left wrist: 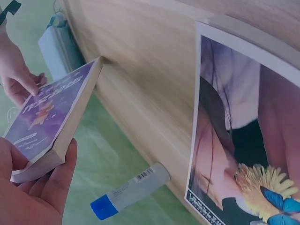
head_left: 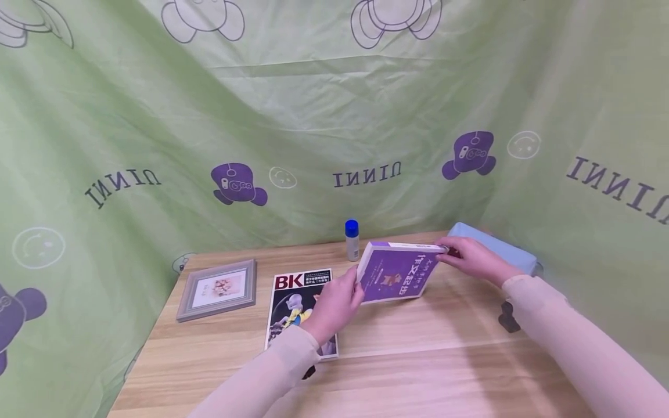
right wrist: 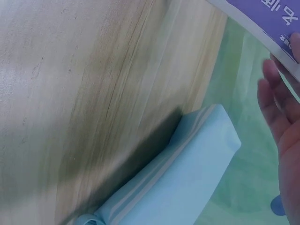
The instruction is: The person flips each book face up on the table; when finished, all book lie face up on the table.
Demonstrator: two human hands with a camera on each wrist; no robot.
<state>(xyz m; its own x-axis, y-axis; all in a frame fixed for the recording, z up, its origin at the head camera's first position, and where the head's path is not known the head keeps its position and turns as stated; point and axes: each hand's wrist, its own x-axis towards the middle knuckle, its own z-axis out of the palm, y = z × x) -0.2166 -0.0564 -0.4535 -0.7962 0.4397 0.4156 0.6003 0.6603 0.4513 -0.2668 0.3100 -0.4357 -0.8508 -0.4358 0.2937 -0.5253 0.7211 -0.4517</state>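
Head view: left hand (head_left: 337,303) and right hand (head_left: 479,261) grip the purple paperback (head_left: 393,274) at opposite ends, tilted over the table (head_left: 413,366). Two-sided hold presumably keeps it steady; lower-edge contact unclear.

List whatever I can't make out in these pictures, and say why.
Head view: the far cover of the purple book, turned away from the camera.
Head view: part of the magazine, behind the left hand and left sleeve.
Head view: fine detail inside the picture frame, too small.
Left wrist view: small label print on the blue-capped bottle, too small and blurred.
Right wrist view: the light blue case's lower end, cut off by the bottom edge.
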